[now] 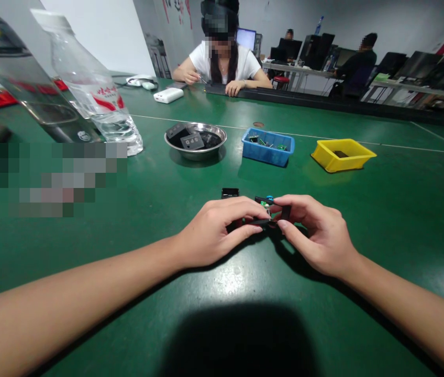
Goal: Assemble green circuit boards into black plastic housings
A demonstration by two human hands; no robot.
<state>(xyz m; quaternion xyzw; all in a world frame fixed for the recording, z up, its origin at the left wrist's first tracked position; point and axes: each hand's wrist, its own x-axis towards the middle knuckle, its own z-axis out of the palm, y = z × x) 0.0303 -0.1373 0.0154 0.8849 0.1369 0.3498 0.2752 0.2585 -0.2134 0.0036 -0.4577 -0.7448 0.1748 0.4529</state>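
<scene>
- Pinches a thin black piece [260, 222] between thumb and fingertips of the left hand [218, 230], closed down with hardly any gap.
- Grips a black part [286, 212] with the right hand [318, 238], thumb and forefinger bent around it, apart only by its width.
- Has both pieces close together between the hands, low over the green table [387, 220]; cannot tell whether joined or separate.
- Shows a small green board [264, 204] between the fingertips of both hands, partly hidden.
- Has a small black box [230, 192] just beyond the left hand, its lower part hidden behind the knuckles.
- Faces, farther out, a metal bowl [196, 154] of dark plates [192, 141], a blue bin [265, 154] of green circuit boards [282, 148], and a yellow bin [343, 163] with a dark item [340, 154] inside, all in a row from left to right.
- Includes, at left, a water bottle [98, 97] beside a tall flask [41, 94].
- Includes a white power bank [168, 95] beyond the bowl.
- Sits opposite a co-worker [222, 63] in a headset [219, 18], both forearms resting at the far table edge.
</scene>
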